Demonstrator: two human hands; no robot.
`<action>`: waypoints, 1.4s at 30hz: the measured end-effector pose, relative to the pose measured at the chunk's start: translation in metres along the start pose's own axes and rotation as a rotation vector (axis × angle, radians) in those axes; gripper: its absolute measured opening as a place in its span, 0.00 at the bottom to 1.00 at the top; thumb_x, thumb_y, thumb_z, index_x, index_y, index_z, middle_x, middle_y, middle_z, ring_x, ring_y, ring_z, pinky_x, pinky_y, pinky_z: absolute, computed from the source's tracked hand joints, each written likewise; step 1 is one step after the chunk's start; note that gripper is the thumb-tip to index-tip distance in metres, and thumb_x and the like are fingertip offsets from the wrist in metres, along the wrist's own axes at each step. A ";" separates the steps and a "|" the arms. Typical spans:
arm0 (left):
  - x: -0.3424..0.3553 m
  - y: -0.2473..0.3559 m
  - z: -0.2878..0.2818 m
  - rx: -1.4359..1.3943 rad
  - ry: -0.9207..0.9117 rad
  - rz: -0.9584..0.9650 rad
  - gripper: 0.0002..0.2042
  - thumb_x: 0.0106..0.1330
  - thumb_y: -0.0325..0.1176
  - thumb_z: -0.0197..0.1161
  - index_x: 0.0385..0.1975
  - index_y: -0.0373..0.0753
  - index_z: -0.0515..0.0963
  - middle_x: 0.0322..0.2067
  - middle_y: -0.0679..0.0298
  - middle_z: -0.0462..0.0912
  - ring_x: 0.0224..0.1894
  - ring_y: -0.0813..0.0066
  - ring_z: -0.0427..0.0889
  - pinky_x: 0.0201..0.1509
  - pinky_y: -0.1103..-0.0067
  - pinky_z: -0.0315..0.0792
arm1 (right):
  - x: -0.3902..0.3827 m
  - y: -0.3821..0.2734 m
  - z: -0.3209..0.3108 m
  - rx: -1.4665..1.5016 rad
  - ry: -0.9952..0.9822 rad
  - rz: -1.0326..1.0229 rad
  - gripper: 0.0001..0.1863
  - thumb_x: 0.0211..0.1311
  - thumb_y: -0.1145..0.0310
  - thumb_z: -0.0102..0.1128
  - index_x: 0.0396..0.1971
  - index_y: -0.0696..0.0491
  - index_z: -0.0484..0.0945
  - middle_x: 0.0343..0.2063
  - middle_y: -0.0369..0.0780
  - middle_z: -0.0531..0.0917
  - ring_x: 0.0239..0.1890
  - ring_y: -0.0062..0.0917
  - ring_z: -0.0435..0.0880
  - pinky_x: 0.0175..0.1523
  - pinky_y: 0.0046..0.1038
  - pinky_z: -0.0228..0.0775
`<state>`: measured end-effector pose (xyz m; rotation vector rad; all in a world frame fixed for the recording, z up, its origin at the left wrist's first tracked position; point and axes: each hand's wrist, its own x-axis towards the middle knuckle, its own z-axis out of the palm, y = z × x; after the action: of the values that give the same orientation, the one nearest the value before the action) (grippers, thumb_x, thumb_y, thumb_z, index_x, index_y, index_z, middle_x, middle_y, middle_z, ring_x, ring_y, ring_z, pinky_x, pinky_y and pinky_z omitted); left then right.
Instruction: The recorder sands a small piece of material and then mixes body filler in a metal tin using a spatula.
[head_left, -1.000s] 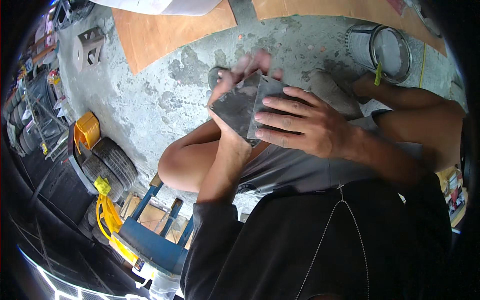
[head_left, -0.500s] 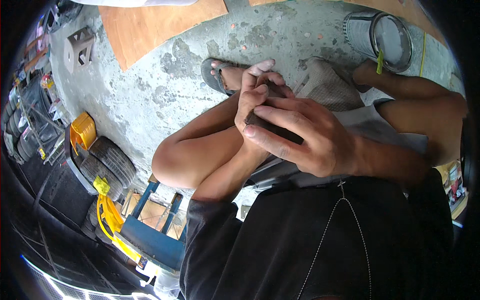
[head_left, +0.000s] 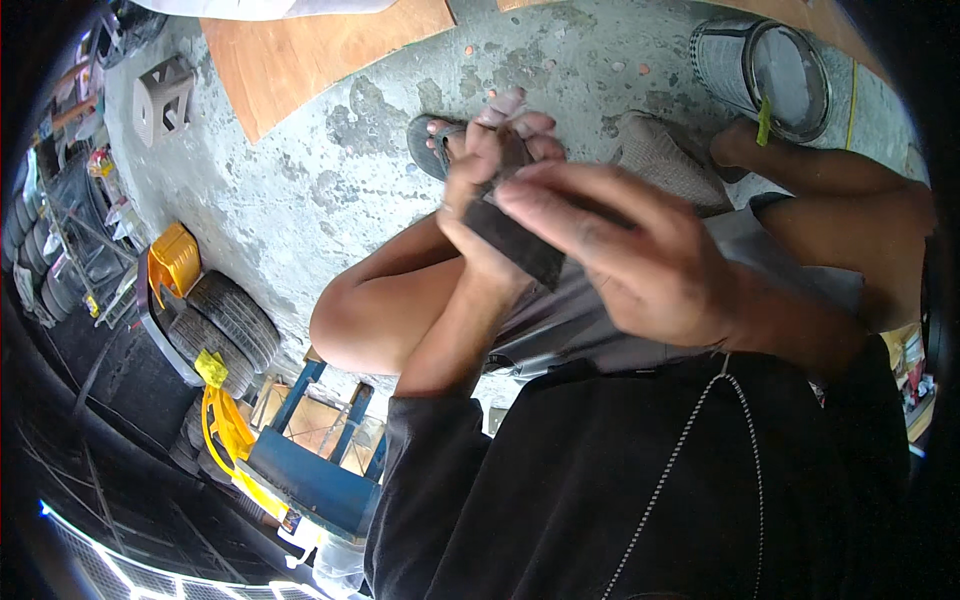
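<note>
A flat dark grey piece point(head_left: 520, 245), like a small rectangular plate or sheet, is held close under the camera above my knees. My left hand point(head_left: 480, 200) grips its left side, fingers curled over the top edge. My right hand point(head_left: 640, 260) lies over its right side, fingers stretched across the face, thumb hidden. Most of the piece is covered by the two hands. I sit with bare knees over a concrete floor point(head_left: 330, 180), one foot in a sandal point(head_left: 430, 145).
An open metal paint can point(head_left: 770, 70) stands at the upper right. Plywood sheets point(head_left: 310, 50) lie at the top. A concrete block point(head_left: 165, 95), stacked tyres point(head_left: 225, 325), a yellow container point(head_left: 178, 258) and a blue stool frame point(head_left: 310, 460) are at the left.
Both hands with the dark piece have come closer to the camera and lower in view. The piece has turned from face-on to more edge-on, and my right hand now covers more of it.
</note>
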<state>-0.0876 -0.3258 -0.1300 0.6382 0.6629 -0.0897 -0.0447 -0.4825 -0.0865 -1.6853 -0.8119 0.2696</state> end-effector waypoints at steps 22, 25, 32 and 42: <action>-0.027 -0.012 0.006 0.006 -0.298 -0.316 0.42 0.65 0.67 0.46 0.68 0.36 0.60 0.64 0.41 0.65 0.68 0.44 0.64 0.74 0.58 0.57 | -0.019 0.030 0.009 -0.212 -0.133 -0.331 0.14 0.59 0.66 0.62 0.45 0.48 0.85 0.51 0.38 0.84 0.57 0.35 0.81 0.62 0.42 0.74; -0.021 -0.010 0.001 -0.216 -0.426 -0.214 0.42 0.65 0.73 0.43 0.63 0.40 0.69 0.60 0.43 0.70 0.64 0.45 0.67 0.71 0.58 0.61 | -0.010 0.021 0.001 -0.209 -0.112 -0.380 0.14 0.60 0.66 0.62 0.45 0.49 0.85 0.49 0.38 0.84 0.56 0.34 0.81 0.62 0.41 0.74; -0.014 0.025 0.000 -0.324 -0.316 -0.282 0.48 0.66 0.76 0.31 0.56 0.33 0.75 0.55 0.50 0.77 0.50 0.58 0.71 0.58 0.69 0.67 | -0.017 0.012 -0.009 -0.282 -0.180 -0.487 0.14 0.55 0.63 0.66 0.42 0.46 0.85 0.46 0.36 0.84 0.58 0.34 0.80 0.64 0.44 0.71; -0.018 -0.008 -0.027 -0.046 -0.289 -0.067 0.34 0.77 0.60 0.30 0.65 0.38 0.68 0.47 0.56 0.80 0.44 0.60 0.74 0.56 0.69 0.68 | -0.034 0.010 0.021 -0.138 -0.254 -0.281 0.17 0.60 0.60 0.61 0.50 0.37 0.84 0.55 0.33 0.81 0.61 0.32 0.77 0.67 0.44 0.65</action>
<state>-0.1183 -0.3186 -0.1397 0.5453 0.4057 -0.2243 -0.0774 -0.4889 -0.1096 -1.6590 -1.2688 0.2397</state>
